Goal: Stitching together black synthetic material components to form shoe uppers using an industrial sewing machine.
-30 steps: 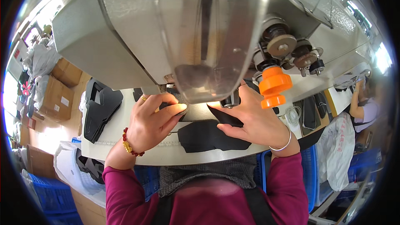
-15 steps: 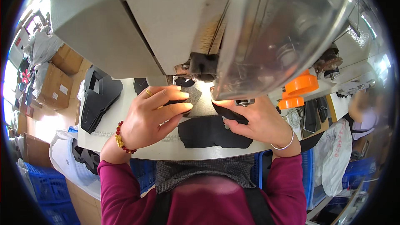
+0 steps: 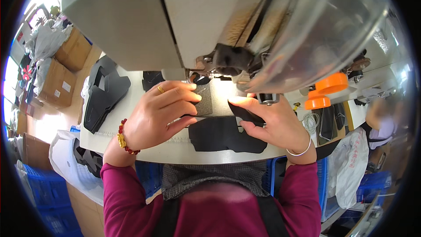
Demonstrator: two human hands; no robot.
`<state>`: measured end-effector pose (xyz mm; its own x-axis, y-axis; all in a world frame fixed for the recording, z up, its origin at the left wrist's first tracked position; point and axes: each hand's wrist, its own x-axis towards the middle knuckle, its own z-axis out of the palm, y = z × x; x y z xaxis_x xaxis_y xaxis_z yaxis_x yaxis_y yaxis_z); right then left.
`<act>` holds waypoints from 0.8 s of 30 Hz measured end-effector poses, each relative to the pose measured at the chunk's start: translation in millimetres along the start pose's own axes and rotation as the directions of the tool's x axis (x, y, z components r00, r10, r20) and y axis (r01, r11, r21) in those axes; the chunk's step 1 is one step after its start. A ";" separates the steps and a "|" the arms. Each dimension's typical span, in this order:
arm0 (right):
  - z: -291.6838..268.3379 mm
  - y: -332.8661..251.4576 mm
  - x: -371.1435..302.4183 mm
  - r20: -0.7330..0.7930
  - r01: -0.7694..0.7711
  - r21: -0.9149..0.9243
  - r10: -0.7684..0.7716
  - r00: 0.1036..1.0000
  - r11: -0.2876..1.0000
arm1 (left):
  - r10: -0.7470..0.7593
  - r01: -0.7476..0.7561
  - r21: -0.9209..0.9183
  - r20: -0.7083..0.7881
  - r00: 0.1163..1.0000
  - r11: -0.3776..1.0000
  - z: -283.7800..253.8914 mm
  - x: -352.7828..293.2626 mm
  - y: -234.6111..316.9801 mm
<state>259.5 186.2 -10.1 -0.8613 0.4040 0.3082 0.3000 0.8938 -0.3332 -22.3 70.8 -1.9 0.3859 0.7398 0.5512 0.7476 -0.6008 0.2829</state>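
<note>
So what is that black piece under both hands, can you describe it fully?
The black piece is a flat, floppy cut of dark fabric or thin leather with an irregular outline. It lies on the pale table near its front edge, running up under the sewing machine head. The left hand presses its left side; the right hand pinches its right edge.

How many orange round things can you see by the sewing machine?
2. One orange spool sits to the right of the sewing machine; the second orange spool lies just below and left of it. The machine's big head may hide others.
</note>
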 end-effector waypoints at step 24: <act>0.4 -4.4 5.1 -0.104 0.027 0.071 -0.019 0.994 0.997 | 0.000 -0.006 -0.136 -0.046 0.999 0.991 9.1 -1.0 -7.8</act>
<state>253.6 184.2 -7.4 -0.8193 0.4049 0.4059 0.2472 0.8883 -0.3871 -23.6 77.5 -11.8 0.3605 0.7251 0.5868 0.6651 -0.6409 0.3833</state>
